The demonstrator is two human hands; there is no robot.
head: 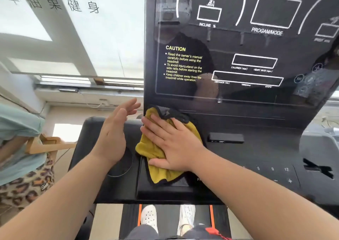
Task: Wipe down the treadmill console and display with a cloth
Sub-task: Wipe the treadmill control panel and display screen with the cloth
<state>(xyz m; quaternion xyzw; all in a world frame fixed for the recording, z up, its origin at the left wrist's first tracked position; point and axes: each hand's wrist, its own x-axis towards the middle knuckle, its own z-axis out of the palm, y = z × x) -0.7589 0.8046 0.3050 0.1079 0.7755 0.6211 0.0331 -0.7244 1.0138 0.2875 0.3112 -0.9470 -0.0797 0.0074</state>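
Observation:
A yellow cloth with a dark edge lies on the black treadmill console, just below the display's lower left corner. My right hand presses flat on the cloth with fingers spread. My left hand hovers open to the left of the cloth, palm turned right, holding nothing, above a round cup recess. The glossy black display stands upright behind, with white outlined boxes and yellow caution text.
Another person in a teal top and leopard-print trousers stands at the left beside a wooden object. A small black slot and number keys lie right of the cloth. White shoes stand on the belt below.

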